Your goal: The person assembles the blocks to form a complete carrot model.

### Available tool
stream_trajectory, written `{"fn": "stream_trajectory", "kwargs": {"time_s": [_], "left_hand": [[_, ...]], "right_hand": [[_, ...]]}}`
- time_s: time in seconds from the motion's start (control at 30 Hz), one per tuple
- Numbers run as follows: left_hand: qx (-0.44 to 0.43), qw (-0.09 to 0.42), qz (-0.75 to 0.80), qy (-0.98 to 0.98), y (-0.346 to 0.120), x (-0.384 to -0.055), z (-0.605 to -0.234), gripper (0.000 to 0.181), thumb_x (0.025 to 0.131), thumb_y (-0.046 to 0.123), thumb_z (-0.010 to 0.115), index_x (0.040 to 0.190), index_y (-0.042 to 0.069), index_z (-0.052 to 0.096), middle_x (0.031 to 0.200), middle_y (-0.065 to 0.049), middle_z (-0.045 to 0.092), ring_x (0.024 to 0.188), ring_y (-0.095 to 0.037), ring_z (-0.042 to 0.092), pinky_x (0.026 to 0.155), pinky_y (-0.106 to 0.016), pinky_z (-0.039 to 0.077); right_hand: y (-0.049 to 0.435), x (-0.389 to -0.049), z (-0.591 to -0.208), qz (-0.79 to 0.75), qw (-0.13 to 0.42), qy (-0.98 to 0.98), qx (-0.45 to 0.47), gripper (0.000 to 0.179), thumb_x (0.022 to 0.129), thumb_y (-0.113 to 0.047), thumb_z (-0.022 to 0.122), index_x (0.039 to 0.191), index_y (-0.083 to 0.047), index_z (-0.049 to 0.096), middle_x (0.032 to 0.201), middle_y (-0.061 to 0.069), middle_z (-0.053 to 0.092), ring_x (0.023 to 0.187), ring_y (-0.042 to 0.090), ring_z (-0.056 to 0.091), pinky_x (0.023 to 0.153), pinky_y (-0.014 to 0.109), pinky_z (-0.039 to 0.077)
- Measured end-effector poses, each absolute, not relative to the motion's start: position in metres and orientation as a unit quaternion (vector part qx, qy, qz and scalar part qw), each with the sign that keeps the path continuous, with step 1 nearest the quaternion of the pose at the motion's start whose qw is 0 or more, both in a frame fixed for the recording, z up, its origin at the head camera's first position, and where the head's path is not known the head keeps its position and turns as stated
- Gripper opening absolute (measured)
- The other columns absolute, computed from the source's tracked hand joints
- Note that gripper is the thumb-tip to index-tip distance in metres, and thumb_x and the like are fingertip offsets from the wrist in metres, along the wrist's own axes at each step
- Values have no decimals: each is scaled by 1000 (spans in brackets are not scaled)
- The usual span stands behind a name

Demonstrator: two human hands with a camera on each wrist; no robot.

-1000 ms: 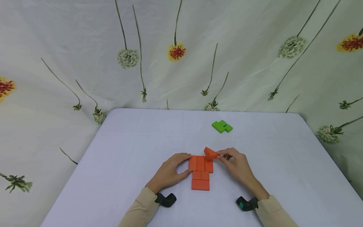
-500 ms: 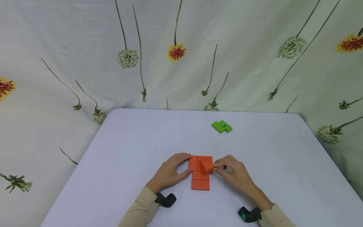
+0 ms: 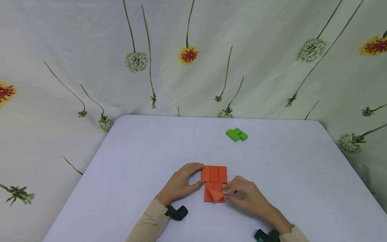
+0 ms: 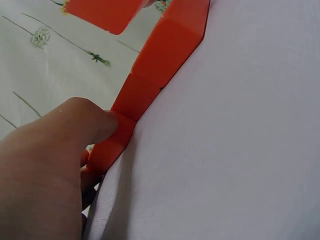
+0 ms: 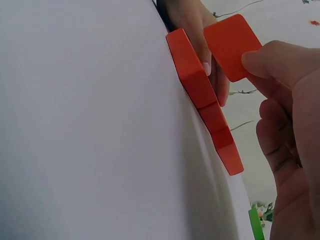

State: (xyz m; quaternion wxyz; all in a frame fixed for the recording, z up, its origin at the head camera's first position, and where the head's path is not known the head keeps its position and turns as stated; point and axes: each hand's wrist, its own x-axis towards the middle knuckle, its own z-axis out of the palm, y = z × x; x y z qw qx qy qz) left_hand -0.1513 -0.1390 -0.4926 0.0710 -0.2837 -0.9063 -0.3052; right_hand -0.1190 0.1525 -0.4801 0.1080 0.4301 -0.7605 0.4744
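Several orange blocks lie flat on the white table, fitted together: a row of three upright blocks (image 3: 214, 173), two small ones (image 3: 209, 186) below it, and a wide one at the near end. My left hand (image 3: 180, 183) holds the left block of the far row (image 3: 205, 173), thumb at its near corner and fingers at its far corner. Between thumb and fingers, my right hand (image 3: 246, 196) pinches a loose orange block (image 5: 233, 46), tilted above the near end of the shape. It partly covers the wide block in the head view; the right wrist view shows a square face.
Three joined green blocks (image 3: 236, 134) lie farther back on the table (image 3: 157, 144), right of the middle. A cloth backdrop (image 3: 260, 60) with printed flowers hangs behind the table's far edge. Dark wrist cameras (image 3: 177, 213) sit on both wrists.
My right hand has brought the loose orange block nearer, from above the far right corner of the shape to its near end. The left hand and the green blocks have stayed put.
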Motion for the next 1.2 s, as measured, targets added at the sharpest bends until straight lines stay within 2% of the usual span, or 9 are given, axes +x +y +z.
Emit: {"fn": "stream_trajectory", "kwargs": {"time_s": [0.1,0.27,0.53,0.67,0.9,1.2], "left_hand": [[-283,68,-303,-907,-139,-151,-493,55,93,33,78,142,15,61,143,-2,63,137,-20,56,114,-41,49],[-277,60,-303,-910,-140,-152,-494,55,94,34,77,143,16,61,144,-1,62,137,-19,55,115,-40,47],[-287,81,-298,-907,-139,-152,-494,55,93,33,78,142,15,61,142,-2,63,136,-20,56,113,-41,50],[-286,81,-303,-906,-139,-152,-494,55,93,32,78,142,14,61,142,-3,63,136,-20,56,113,-41,49],[-279,65,-307,-907,-139,-152,-492,55,93,32,78,143,15,61,144,-2,62,137,-19,55,115,-40,48],[-276,50,-310,-908,-139,-151,-490,55,94,33,77,144,16,60,145,-1,61,139,-19,53,117,-40,46]], "right_hand": [[150,-116,-481,476,94,-751,447,34,80,5,84,103,-21,78,100,-6,76,96,12,67,81,18,58],[147,-113,-484,473,76,-740,472,31,82,3,83,100,-21,78,100,-5,75,96,11,68,82,17,58],[144,-114,-490,448,95,-733,503,33,76,5,86,97,-20,77,99,-5,74,94,11,67,83,15,56],[145,-114,-489,435,91,-748,493,33,78,3,86,97,-21,76,99,-8,74,94,9,66,84,14,56],[147,-115,-488,426,75,-769,470,32,83,-2,84,103,-25,74,102,-15,71,96,3,63,82,14,55],[151,-115,-490,418,69,-780,460,29,86,-7,83,106,-25,71,103,-14,68,90,4,59,75,13,54]]}}
